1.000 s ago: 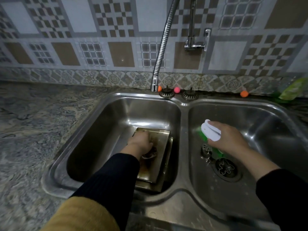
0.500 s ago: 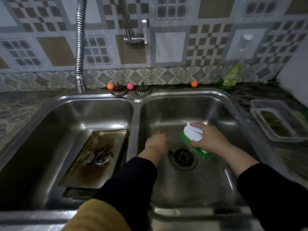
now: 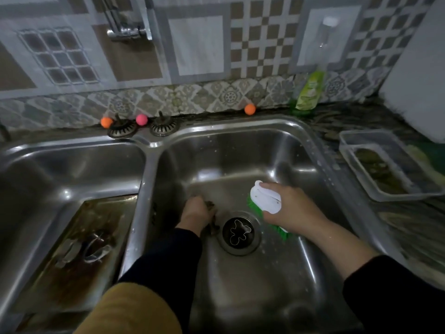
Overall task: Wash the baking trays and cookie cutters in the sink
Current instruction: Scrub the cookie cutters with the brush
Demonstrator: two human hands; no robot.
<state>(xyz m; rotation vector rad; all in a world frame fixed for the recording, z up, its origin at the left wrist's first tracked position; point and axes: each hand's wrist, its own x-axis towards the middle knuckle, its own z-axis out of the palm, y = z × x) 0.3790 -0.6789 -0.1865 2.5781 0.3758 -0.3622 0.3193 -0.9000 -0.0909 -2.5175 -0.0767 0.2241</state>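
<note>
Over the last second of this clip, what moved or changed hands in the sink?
The left hand left the baking tray in the left basin, crossed the divider and now reaches down beside the drain of the right basin, touching a small dark object there; whether it grips it is unclear. The right hand kept holding the scrub brush. Tray and bear-shaped cutter stayed put.

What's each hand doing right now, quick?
Left hand: grips a small dark metal piece, too unclear to identify.
Right hand: holds the scrub brush.
</note>
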